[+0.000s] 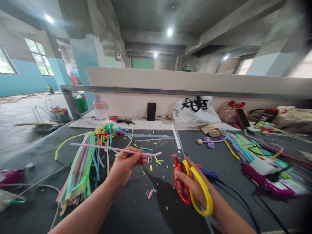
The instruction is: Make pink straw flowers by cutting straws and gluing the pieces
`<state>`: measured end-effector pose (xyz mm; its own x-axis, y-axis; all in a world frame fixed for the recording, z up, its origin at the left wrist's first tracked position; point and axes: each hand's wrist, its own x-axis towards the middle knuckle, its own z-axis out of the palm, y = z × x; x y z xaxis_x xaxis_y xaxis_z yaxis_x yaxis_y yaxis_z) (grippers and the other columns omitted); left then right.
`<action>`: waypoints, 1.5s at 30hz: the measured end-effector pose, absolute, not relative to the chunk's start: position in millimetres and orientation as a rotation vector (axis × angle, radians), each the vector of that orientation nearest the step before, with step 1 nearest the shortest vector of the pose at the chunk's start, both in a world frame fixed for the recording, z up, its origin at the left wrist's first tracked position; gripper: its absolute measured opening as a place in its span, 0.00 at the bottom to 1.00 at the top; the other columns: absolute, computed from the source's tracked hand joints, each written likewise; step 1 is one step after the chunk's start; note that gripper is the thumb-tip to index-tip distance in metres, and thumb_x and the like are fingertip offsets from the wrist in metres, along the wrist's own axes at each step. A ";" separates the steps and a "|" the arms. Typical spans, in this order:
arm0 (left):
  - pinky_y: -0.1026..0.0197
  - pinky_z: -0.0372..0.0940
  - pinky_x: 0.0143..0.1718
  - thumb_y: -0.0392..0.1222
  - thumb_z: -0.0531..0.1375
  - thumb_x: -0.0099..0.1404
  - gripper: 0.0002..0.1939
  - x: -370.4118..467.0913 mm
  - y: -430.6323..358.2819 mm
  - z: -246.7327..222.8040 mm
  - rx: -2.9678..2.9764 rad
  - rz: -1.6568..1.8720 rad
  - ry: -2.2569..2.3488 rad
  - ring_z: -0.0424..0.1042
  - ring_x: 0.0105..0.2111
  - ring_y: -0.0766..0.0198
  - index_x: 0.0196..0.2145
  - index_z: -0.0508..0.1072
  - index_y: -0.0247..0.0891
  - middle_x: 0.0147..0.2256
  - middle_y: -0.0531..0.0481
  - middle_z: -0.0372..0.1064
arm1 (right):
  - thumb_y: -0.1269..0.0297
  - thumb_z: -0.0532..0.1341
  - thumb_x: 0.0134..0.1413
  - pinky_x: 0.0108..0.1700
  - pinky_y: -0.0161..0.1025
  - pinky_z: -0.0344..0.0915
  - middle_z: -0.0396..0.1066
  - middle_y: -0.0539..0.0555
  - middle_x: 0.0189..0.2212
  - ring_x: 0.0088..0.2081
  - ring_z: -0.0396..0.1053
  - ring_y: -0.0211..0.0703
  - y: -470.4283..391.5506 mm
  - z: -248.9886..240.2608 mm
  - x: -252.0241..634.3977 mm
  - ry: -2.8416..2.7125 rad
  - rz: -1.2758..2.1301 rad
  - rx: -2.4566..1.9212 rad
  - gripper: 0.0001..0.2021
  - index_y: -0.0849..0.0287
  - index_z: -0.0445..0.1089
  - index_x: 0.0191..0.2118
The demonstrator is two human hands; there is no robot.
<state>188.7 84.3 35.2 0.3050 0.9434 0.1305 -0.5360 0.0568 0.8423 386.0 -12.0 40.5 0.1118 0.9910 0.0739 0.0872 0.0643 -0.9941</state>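
Note:
My left hand (pixel 126 164) pinches a long pale-lilac chenille stem (pixel 97 147) between thumb and fingers. The stem lies nearly level, its short end sticking out to the right. My right hand (pixel 191 182) is closed around scissors (pixel 179 156) with one red and one yellow handle. Their blades point up and away, apart from the stem. Under and between the hands, short cut bits (pixel 150 194) in pink and yellow are scattered on the dark tabletop (pixel 136 211). A bundle of coloured chenille stems (pixel 83 172) lies left of my left hand.
More stems (pixel 246 146) lie at the right, near a purple device (pixel 268 180) with cables. A blue tool (pixel 209 175) on a black cable sits beside my right hand. Along the back stand a phone (pixel 151 111), a pink-topped bottle (pixel 100 109) and a white bag (pixel 195 112).

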 end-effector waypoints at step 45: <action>0.57 0.70 0.34 0.37 0.65 0.50 0.06 194.7 72.1 37.4 1.010 1.401 0.564 0.75 0.27 0.62 0.27 0.72 0.34 0.26 0.50 0.75 | 0.39 0.49 0.51 0.14 0.27 0.46 0.61 0.46 0.22 0.15 0.52 0.28 -26.5 43.4 354.2 -1.417 1.118 -1.432 0.25 0.55 0.61 0.44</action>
<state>194.7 72.1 37.4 0.1411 0.9624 0.2323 -0.5333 -0.1238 0.8368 354.2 -26.5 43.4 -0.0243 0.9986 -0.0461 0.2774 -0.0376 -0.9600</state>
